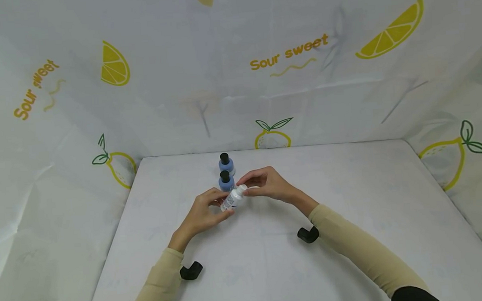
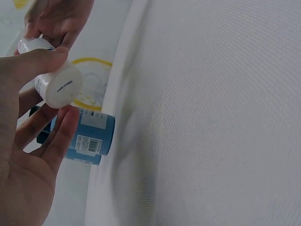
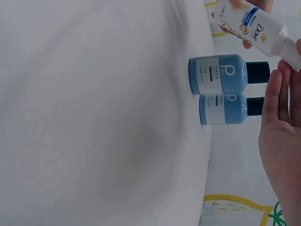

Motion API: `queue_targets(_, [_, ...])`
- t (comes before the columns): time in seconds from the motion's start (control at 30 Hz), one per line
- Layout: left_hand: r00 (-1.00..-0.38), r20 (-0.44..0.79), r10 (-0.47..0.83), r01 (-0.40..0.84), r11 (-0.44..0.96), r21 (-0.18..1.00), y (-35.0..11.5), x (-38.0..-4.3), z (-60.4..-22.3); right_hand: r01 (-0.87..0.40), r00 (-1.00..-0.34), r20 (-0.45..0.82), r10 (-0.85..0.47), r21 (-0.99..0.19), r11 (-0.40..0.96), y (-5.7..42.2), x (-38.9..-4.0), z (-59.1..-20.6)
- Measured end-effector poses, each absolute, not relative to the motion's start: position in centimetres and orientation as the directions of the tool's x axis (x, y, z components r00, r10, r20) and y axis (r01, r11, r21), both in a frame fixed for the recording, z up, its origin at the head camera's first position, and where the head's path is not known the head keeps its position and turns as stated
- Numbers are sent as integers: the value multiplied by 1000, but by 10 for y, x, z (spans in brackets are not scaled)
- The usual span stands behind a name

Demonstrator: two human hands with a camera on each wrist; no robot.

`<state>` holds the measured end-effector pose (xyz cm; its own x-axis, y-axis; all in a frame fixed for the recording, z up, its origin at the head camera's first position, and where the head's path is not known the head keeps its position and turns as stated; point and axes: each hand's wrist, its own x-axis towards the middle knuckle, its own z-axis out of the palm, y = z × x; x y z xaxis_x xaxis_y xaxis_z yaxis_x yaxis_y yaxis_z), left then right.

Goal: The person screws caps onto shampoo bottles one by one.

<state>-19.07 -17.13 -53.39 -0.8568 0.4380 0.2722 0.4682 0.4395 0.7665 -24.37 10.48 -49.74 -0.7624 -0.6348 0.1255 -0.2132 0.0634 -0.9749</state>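
A small white bottle (image 1: 232, 200) with a Dove label is held tilted above the table, its cap (image 3: 290, 54) pointing up and to the right in the head view. My left hand (image 1: 205, 212) grips the body near the base, thumb on one side and fingers on the other. At the other end, my right hand (image 1: 270, 185) pinches the white cap between thumb and fingers. The bottle's round base (image 2: 66, 87), with small printed characters, faces the left wrist camera. Just behind stands a blue bottle (image 3: 218, 75) with a black cap, upright.
A second matching blue bottle (image 1: 227, 165) stands behind the first, near the back edge of the white table (image 1: 351, 185). White cloth walls (image 1: 237, 91) with lemon prints rise at the back and both sides. Black curved pieces (image 1: 308, 234) sit at both forearms.
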Motion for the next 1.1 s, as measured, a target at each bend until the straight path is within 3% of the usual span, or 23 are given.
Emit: queue_targets(1.1, [-857,279,434,471,436,767,-171,-190,-534,-176,-837,86,-540,-977,117,94,-241,-504])
